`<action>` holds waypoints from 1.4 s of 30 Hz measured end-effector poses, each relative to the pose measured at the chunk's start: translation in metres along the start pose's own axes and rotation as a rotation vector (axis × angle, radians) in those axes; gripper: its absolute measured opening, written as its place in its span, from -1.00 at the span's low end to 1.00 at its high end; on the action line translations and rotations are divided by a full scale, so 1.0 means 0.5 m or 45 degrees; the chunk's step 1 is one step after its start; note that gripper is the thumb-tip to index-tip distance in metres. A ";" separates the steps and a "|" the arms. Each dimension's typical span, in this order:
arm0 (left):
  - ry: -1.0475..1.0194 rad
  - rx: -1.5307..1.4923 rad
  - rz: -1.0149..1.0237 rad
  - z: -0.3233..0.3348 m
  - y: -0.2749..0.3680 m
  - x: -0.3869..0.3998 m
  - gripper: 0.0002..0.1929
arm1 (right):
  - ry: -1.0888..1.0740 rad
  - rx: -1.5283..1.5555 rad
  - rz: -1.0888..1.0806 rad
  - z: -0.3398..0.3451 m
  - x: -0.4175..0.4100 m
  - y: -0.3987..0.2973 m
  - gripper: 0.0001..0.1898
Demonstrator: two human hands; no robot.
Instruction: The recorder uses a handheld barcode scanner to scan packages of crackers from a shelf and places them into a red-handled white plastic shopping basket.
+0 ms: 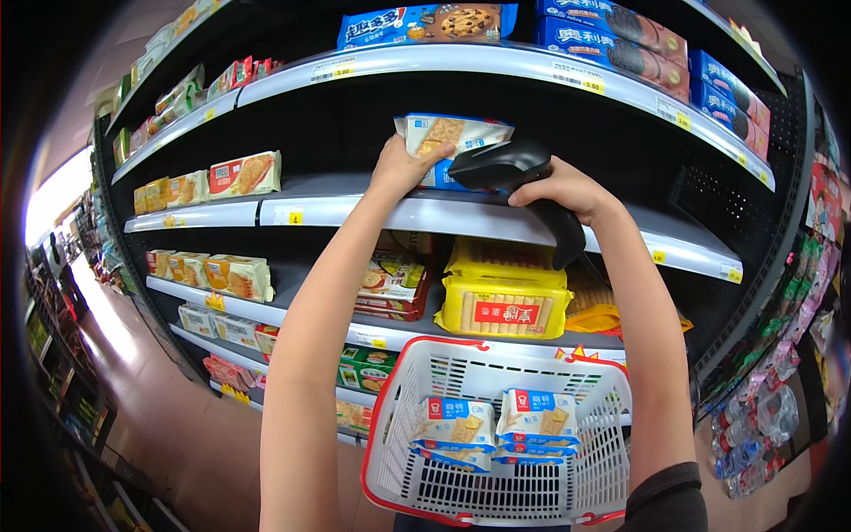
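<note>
My left hand (409, 165) grips the left end of a white and blue cracker packet (442, 136) at the middle shelf (399, 214). A black handheld barcode scanner (502, 166) is in my right hand (568, 189), its head in front of the packet's right part and its handle pointing down. The scanner head hides some of the packet. Below my arms is a white plastic shopping basket (399, 412) with a red rim. Several similar white and blue cracker packets (455, 422) lie in it in two stacks.
Yellow packs of wafer rolls (505, 306) and red boxes (392, 286) fill the shelf below. Blue cookie packs (425, 26) and blue biscuit boxes (611, 50) sit above. More biscuit packs (244, 174) stand at left. Plastic bottles (748, 445) are on the right, an aisle floor (143, 372) on the left.
</note>
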State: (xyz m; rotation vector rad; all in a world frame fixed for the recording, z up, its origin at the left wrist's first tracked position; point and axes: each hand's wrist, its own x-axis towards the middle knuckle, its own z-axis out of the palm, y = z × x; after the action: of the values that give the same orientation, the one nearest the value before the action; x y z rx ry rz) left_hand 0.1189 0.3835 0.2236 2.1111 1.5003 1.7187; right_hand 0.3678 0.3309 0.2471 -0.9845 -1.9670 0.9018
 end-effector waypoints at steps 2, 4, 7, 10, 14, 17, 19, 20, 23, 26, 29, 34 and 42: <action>-0.044 0.001 -0.018 -0.003 -0.008 0.003 -0.29 | -0.061 -0.189 -0.035 0.015 -0.039 -0.034 -0.34; -0.089 0.051 -0.135 -0.006 -0.028 0.020 -0.16 | -0.087 -0.188 -0.107 0.019 -0.050 -0.026 -0.31; -0.169 0.446 -0.021 -0.007 -0.016 0.004 -0.04 | -0.063 -0.165 -0.126 0.019 -0.090 -0.022 -0.17; -0.137 0.479 -0.116 -0.020 -0.009 -0.013 -0.15 | 0.012 -0.276 -0.101 0.006 -0.102 0.006 0.08; -0.144 -0.402 0.038 -0.057 0.006 -0.037 -0.19 | 0.078 -0.316 -0.130 0.006 -0.122 0.013 0.06; 0.121 -0.149 0.187 -0.078 0.033 -0.044 -0.20 | 0.166 -0.265 -0.138 -0.007 -0.126 0.025 -0.03; 0.330 -0.061 0.392 -0.098 0.051 -0.053 -0.16 | 0.090 -0.199 -0.130 -0.015 -0.129 0.022 0.03; 0.376 -0.207 0.401 -0.101 0.060 -0.061 -0.18 | 0.091 -0.195 -0.131 -0.016 -0.130 0.024 0.03; 0.500 -0.378 0.565 -0.096 0.077 -0.068 -0.24 | 0.150 -0.174 -0.152 -0.016 -0.133 0.031 -0.05; 0.479 -0.318 0.735 -0.116 0.085 -0.060 -0.34 | 0.128 -0.287 -0.137 -0.014 -0.132 0.034 0.00; 0.361 -0.203 0.830 -0.138 0.105 -0.049 -0.49 | 0.133 -0.294 -0.143 -0.013 -0.139 0.035 0.00; 0.169 0.268 1.016 -0.130 0.134 -0.008 -0.57 | 0.148 -0.288 -0.136 -0.019 -0.151 0.026 0.00; -0.099 0.678 1.184 -0.023 0.131 -0.016 -0.66 | 0.132 -0.284 -0.198 -0.026 -0.176 0.043 0.02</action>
State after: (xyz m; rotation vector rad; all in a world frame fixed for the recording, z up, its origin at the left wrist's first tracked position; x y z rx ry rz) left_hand 0.1525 0.3370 0.2586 3.5014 1.0805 1.4256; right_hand 0.4232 0.2691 0.2089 -0.9650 -2.0540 0.5437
